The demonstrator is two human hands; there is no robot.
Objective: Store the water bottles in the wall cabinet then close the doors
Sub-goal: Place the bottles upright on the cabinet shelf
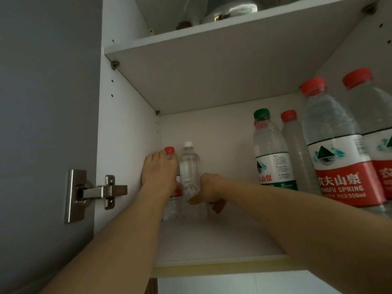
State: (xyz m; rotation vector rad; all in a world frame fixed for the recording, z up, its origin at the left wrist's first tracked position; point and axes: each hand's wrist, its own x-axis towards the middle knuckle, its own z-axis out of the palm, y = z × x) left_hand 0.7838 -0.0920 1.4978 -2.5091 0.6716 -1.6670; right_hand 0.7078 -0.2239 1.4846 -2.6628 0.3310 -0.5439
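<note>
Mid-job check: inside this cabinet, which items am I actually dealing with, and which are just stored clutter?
Part of the job:
- white-capped bottle, gripped low by right hand
- red-capped bottle, under left hand
- green-capped bottle
- red-label bottles at right
- open cabinet door

Just stored there:
- metal cookware on the upper shelf

In the cabinet, two bottles stand at the back left corner (both hands on them), five others right.
</note>
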